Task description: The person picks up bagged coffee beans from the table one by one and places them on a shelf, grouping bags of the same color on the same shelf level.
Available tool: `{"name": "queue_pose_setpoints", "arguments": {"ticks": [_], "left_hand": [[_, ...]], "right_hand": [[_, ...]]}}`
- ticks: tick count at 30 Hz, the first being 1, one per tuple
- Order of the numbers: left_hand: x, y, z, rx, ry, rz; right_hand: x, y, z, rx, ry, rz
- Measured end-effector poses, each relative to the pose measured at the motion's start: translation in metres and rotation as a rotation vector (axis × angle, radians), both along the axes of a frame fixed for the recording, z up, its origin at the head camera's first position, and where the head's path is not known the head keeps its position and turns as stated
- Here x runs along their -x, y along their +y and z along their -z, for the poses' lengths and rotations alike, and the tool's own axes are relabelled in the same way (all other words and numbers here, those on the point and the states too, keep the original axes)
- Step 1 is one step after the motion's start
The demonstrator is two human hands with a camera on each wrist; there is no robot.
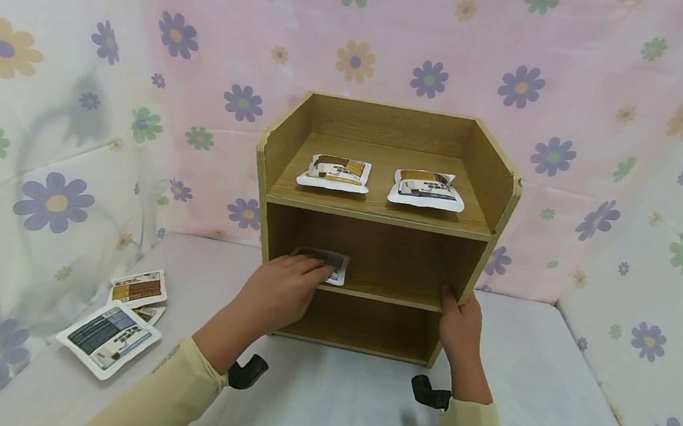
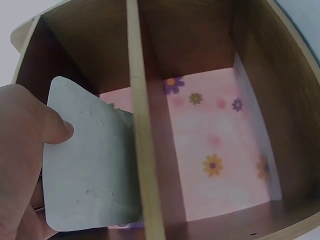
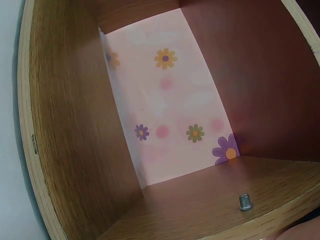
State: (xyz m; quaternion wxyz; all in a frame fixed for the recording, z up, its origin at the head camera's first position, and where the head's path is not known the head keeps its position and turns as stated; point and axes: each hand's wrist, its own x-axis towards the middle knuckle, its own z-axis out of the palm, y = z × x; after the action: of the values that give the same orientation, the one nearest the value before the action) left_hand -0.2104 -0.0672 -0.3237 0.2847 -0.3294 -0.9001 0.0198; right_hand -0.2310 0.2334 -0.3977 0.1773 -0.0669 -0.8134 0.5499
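Flowered cloth (image 1: 396, 31) backed the wooden shelf (image 1: 393, 125), whose side (image 1: 477, 269) the right hand (image 1: 463, 331) gripped; the left hand (image 1: 288, 290) pinched a packet (image 2: 92, 165), which, if tilted, could have snagged the middle board (image 1: 385, 299).

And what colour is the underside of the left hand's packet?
The packet's underside is pale grey with faint specks, clearest in the left wrist view.
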Motion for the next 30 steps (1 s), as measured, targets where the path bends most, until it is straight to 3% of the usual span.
{"name": "queue_pose_setpoints", "arguments": {"ticks": [15, 26, 30], "left_hand": [[0.019, 0.005, 0.016, 0.032, -0.165, -0.079], [0.028, 0.006, 0.018, 0.015, -0.199, -0.074], [0.029, 0.005, 0.02, 0.008, -0.179, -0.063]], "right_hand": [[0.002, 0.001, 0.001, 0.011, 0.001, 0.005], [0.004, 0.0, 0.004, 0.01, -0.008, -0.004], [0.003, 0.0, 0.004, 0.008, -0.001, -0.003]]}}
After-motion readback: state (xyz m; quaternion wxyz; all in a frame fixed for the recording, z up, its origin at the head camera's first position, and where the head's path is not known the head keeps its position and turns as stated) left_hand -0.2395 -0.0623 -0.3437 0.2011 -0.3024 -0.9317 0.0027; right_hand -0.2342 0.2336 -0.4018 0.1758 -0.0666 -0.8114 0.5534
